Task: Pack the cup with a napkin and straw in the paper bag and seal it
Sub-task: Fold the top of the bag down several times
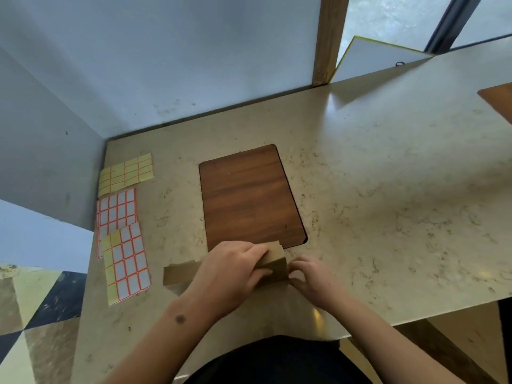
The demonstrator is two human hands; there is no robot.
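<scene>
At lower centre, the left hand is gripping the folded brown paper bag from above while the right hand is pinching its right edge. Creasing the fold firmly before fetching a sticker sheet seems wise.

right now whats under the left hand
The left hand lies on a folded brown paper bag resting on the counter. The bag's middle is covered by the hand; its contents cannot be seen.

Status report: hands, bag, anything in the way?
Left hand clamped on paper bag. Right hand at its end. Bag lying flat. Sticker sheets well clear.
</scene>
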